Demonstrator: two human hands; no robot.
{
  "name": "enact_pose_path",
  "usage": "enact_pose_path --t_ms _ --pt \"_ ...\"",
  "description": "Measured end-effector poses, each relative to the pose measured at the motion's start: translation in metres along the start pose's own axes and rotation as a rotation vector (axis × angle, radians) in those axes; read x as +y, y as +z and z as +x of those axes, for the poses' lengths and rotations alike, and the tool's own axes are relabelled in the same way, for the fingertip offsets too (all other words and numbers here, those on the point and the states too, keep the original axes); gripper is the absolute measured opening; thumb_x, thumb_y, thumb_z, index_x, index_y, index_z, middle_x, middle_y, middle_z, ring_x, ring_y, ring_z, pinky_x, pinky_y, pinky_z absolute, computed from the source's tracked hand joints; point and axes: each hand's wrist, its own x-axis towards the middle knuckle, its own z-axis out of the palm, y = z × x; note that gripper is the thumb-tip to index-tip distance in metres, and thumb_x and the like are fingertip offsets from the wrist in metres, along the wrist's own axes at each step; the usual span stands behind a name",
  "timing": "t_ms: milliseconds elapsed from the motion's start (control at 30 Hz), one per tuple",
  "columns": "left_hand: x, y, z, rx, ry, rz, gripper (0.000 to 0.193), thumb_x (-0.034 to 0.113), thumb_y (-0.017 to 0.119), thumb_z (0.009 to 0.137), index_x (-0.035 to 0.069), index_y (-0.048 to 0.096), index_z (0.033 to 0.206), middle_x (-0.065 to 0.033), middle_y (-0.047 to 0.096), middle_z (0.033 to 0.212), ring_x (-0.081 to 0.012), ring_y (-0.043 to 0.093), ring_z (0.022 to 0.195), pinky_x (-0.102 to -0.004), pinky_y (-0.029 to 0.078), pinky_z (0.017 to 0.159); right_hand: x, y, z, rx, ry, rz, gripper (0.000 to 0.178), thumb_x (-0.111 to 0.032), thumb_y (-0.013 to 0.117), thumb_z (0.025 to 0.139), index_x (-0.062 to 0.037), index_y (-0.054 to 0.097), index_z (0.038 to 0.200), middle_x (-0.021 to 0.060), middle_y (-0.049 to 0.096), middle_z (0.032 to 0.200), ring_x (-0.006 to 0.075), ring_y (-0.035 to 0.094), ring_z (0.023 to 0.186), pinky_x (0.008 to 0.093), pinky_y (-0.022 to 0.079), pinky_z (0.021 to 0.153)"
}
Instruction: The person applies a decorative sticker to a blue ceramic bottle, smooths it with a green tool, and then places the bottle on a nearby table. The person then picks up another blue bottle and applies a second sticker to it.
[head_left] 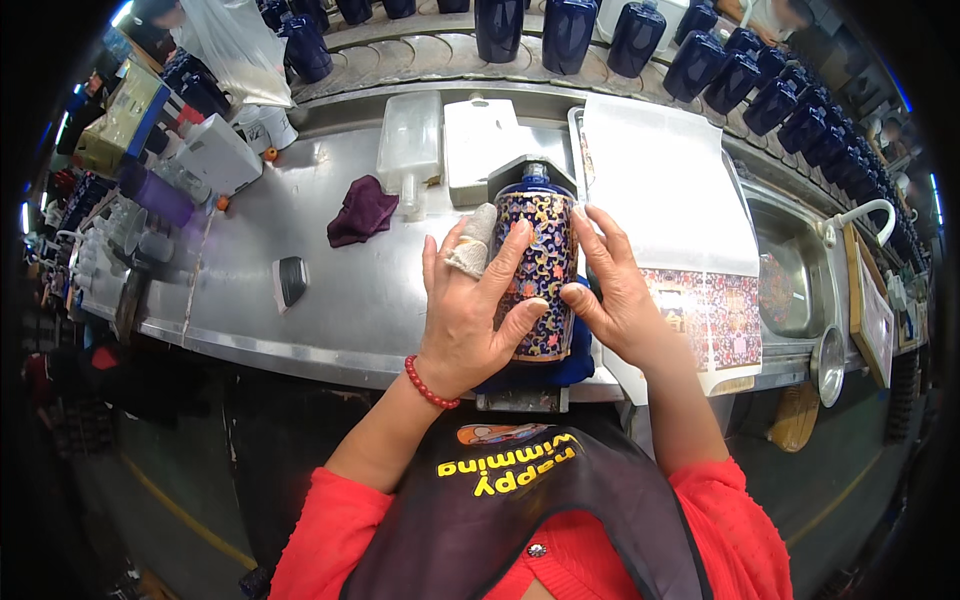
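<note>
A dark blue bottle (537,270) with a colourful floral decal on its front lies before me, its neck pointing away, on a dark stand with blue cloth under its lower end. My left hand (465,310) rests along its left side, fingers spread. The index fingertip and thumb touch the patterned face. A grey-white fabric wrap (473,240) covers one of that hand's fingers, and a red bead bracelet (428,384) circles the wrist. At the bottle's right edge my right hand (622,295) has its fingers apart, with fingertips and thumb against the decal's side.
Patterned decal sheets (705,310) and white paper (655,180) lie right, beside a sink (785,270). A purple cloth (362,212), a small dark-and-white piece (291,281) and a clear container (410,140) sit left. Blue bottles (635,40) line the conveyor (420,60) behind.
</note>
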Motion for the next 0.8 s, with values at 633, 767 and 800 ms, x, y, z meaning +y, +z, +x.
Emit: enact_pose_path --t_ms 633,767,800 --pt "0.036 -0.018 -0.023 -0.27 0.079 0.194 0.112 0.05 0.084 0.078 -0.004 0.026 0.158 -0.0303 0.043 0.15 -0.0453 0.038 0.144 -0.0664 0.015 0.12 0.013 -0.003 -0.01 -0.009 0.012 0.027 0.083 -0.042 0.065 0.099 -0.0065 0.025 0.162 0.0298 0.029 0.159 0.0477 0.034 0.146 0.0468 0.033 0.119" --pt "0.023 0.003 -0.03 -0.107 0.103 0.124 0.114 0.028 0.09 0.074 -0.006 0.021 0.158 -0.027 0.059 0.135 -0.0454 0.057 0.126 -0.0612 0.026 0.118 0.014 0.0 -0.011 -0.014 -0.03 0.061 0.083 -0.038 0.067 0.099 -0.0053 0.025 0.162 0.0284 0.03 0.159 0.0459 0.034 0.146 0.0459 0.032 0.12" --pt "0.018 0.007 -0.033 -0.079 0.116 0.11 0.114 0.025 0.09 0.074 -0.007 0.021 0.158 -0.0268 0.06 0.134 -0.0449 0.059 0.124 -0.059 0.03 0.117 0.014 -0.001 -0.012 -0.013 -0.034 0.067 0.082 -0.036 0.068 0.098 -0.0047 0.026 0.161 0.0281 0.031 0.158 0.0452 0.034 0.146 0.0457 0.033 0.119"
